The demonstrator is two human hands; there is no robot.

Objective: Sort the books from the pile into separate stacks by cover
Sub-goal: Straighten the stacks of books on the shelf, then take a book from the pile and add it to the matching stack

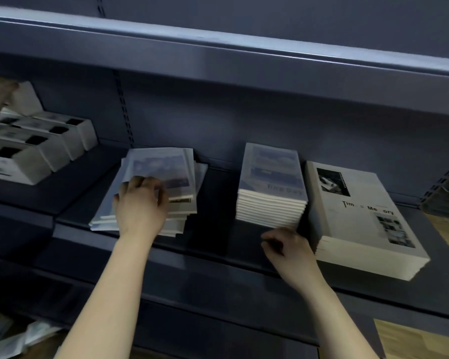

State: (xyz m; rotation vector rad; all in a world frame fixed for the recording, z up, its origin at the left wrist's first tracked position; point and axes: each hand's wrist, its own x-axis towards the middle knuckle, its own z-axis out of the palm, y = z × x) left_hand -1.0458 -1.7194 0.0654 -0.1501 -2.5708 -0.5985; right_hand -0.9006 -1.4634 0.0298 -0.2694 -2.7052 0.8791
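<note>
We are sorting books on the dark grey metal shelf (213,244).
Our left hand (140,203) is gripping the messy pile of blue-covered books (163,167) mid-shelf. Our right hand (290,250) is hovering loosely curled and empty at the front edge, before the neat blue-covered stack (272,177).

A dark blue-grey metal shelf (213,244) is seen, and 3 lots of books are laid flat on it. A loose pile (171,177), its books fanned askew, is gripped at the near left corner by the left hand (140,203). To the right of that grip, well apart, a neat stack (272,187) with bluish covers is set. Just beside it, farthest from the grip, a grey-covered stack (360,216) is placed. Left of the grip, pale boxes (36,149) are ranged on the adjoining board.
</note>
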